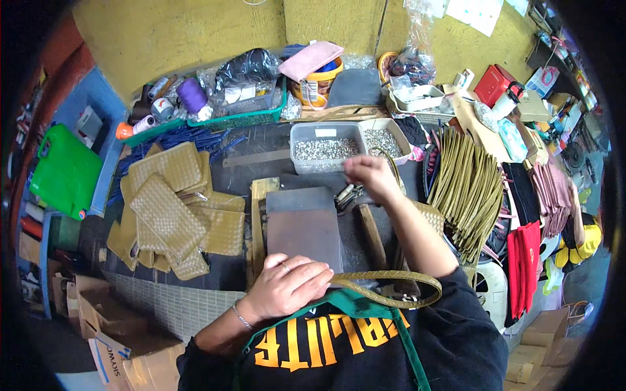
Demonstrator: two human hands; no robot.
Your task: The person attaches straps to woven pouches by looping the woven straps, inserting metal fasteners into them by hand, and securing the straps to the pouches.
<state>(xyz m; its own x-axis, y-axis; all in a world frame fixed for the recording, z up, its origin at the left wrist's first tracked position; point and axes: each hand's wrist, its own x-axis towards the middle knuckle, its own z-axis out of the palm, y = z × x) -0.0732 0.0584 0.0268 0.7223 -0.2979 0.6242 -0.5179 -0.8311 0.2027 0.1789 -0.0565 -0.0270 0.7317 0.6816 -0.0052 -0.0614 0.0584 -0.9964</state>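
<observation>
While the left hand (293, 287) clamps an olive strap (391, 275) at the tabletop (238, 179), presumably for steadiness, the right hand (372, 176), apart, grip unclear, curls beside a metal-fittings container (313, 167) seemingly placed within reach.

the left hand (290, 281) partly hides the strap (386, 275).

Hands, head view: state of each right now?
Left hand: closed, holding the olive strap.
Right hand: curled closed; can't tell whether it holds anything.
</observation>
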